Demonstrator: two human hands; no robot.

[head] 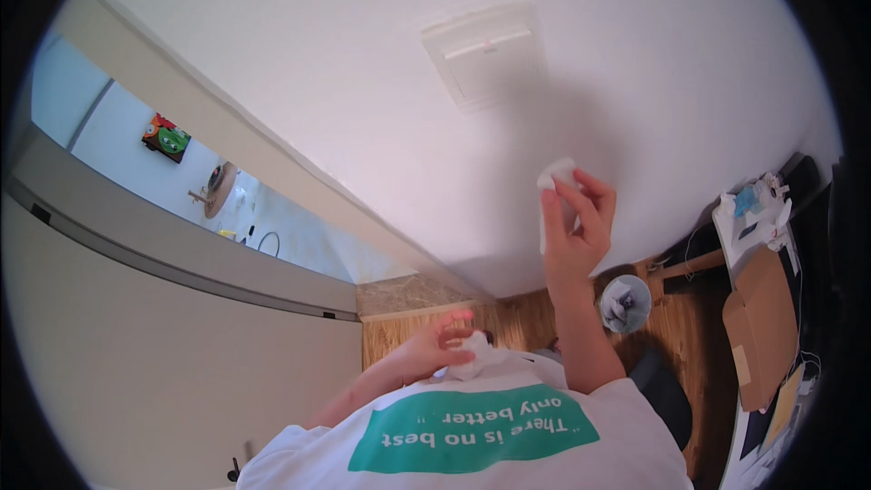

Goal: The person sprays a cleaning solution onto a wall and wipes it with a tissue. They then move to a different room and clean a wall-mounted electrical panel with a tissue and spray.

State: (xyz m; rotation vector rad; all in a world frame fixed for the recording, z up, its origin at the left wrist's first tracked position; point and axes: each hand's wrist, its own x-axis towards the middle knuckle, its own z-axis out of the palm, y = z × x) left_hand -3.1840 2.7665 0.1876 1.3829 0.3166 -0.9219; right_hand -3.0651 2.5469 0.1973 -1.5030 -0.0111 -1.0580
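Note:
My right hand (578, 218) is raised in front of the white wall, its fingertips pinching a thin white tissue or wipe (559, 171) that hangs partly behind the fingers. Above it on the wall sits a square white switch or cover plate (486, 58), and the hand's shadow falls just below the plate. Low before my shirt, my left hand (439, 348) holds a crumpled white tissue or wipe (471, 357) between thumb and fingers.
A door (170, 354) stands at the left beside an opening into another room. A waste bin (626, 304) with crumpled contents is on the wood floor. At the right, a white desk (731, 245) bears an open cardboard box (762, 327), cables and clutter.

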